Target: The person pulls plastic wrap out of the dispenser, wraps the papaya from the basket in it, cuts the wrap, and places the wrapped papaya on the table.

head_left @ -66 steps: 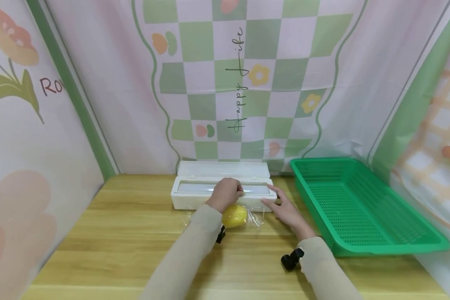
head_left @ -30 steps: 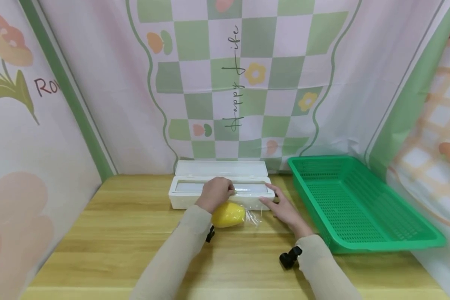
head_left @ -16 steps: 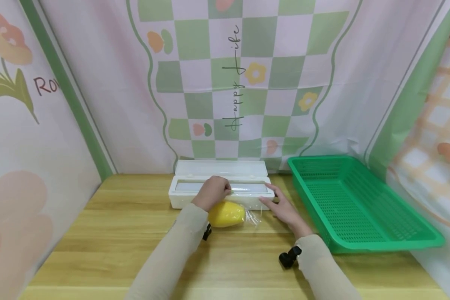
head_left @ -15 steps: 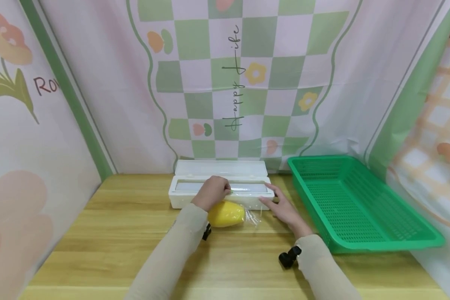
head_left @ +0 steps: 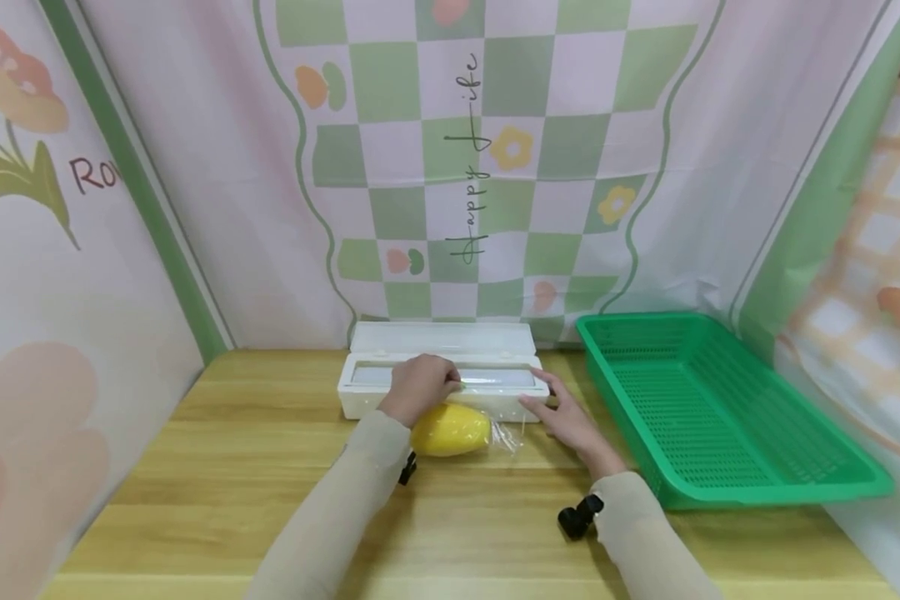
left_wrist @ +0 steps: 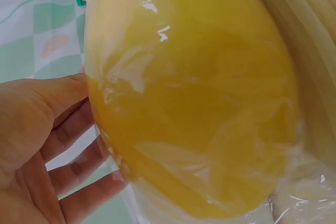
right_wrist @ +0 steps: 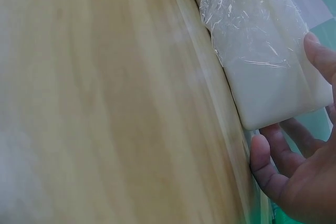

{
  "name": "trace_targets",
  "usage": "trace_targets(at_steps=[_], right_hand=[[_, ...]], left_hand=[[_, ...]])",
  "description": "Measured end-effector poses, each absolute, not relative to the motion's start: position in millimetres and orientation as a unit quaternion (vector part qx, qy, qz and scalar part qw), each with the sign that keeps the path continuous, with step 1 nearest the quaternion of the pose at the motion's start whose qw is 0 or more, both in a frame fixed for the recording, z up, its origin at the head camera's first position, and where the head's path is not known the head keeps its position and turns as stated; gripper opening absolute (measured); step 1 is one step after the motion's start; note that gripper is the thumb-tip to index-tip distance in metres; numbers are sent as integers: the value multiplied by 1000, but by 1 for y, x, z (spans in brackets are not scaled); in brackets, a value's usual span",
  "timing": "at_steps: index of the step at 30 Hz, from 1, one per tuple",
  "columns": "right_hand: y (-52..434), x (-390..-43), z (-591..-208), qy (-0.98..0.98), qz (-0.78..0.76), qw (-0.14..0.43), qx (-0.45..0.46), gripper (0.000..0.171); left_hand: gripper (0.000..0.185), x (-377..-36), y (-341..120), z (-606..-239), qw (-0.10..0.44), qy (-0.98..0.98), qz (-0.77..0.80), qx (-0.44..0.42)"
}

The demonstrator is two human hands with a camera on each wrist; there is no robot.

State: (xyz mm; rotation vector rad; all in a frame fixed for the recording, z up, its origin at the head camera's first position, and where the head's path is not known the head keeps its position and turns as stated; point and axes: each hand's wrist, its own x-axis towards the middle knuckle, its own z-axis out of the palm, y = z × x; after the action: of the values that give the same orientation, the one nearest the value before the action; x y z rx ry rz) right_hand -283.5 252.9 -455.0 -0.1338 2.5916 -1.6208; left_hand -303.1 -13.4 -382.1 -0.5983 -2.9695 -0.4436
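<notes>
The left hand (head_left: 418, 385) is resting with curled fingers on the top of the long white plastic cling-film dispenser box (head_left: 363, 398), its fingertips hidden over the slot, so whether they are pinching the film cannot be told; in the left wrist view the fingers (left_wrist: 68, 135) are lying loosely bent just beside the fruit. The right hand (head_left: 566, 421) is lying open, straight fingers touching the box's right front corner, and the right wrist view is showing the fingertips (right_wrist: 268, 166) cupping that corner without gripping. Just below the left hand, the smooth yellow oval fruit (head_left: 450, 430) is sitting on the wooden tabletop (head_left: 232, 467) against the box's front wall, wrapped in clear crinkled cling film (head_left: 506, 435) that is trailing off to its right; where the film ends is hard to make out. The box's lid is standing open at the tabletop's back edge. The green perforated plastic basket (head_left: 727, 492) is occupying the right side, its far corner meeting the checked backdrop cloth (head_left: 495, 167).
</notes>
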Motion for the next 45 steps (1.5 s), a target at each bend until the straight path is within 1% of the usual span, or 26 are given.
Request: trace_targets(at_steps=[11,17,25,28,35,45], right_hand=[[253,-283,-458,847,-529,39,-41,81],[252,-284,-459,846,-531,40,-40,80],[254,-286,-459,847,-529,38,-40,80],[253,-286,-458,847,-529,39,-42,80],[254,-284,-456,848,-526,40,-41,80],[252,-282,-454,847,-528,40,-43,80]], left_hand=[[14,-303,-22,-385,53,-963,-155,-215],[14,-305,-28,-388,51,-958,-171,-227],[15,-309,-36,-392,38,-954,-199,-220],[15,-309,-38,-392,40,-954,-198,-222],[15,-306,-39,-392,66,-965,-148,-205],[15,-308,-43,-395,56,-960,-173,-213]])
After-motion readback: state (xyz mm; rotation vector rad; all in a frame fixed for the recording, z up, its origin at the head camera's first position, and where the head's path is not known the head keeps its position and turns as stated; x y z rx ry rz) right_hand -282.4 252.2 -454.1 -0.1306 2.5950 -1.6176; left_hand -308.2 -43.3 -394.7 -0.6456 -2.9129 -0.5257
